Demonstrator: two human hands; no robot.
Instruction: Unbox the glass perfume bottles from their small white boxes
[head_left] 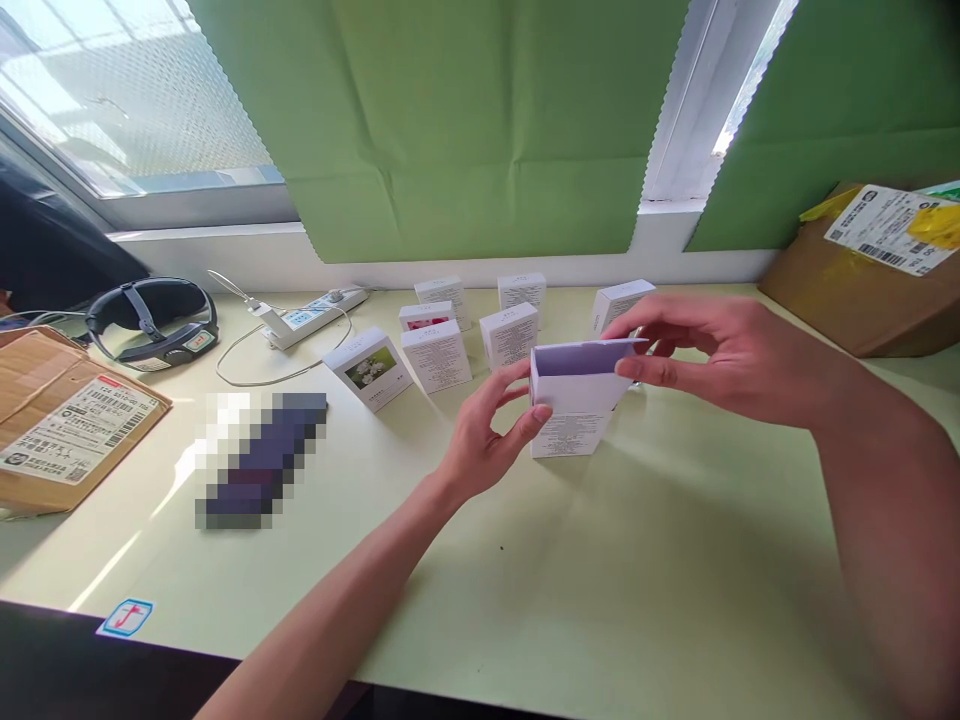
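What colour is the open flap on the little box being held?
Pale purple, lavender; the box itself is white. The head view shows the flap best.

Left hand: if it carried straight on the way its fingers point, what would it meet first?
The left hand already touches the small white box, its fingers pointing up and right. Straight on, it would push into that box; the right hand holds the box's open top flap. Depth beyond is unclear.

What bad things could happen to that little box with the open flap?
The box stands on the table, steadied only by fingertips: the left hand at its side, the right hand pinching the flap. It might tip over. A hard pull could crease or tear the thin flap. The other boxes stand close behind, so a nudge backward could knock some down.
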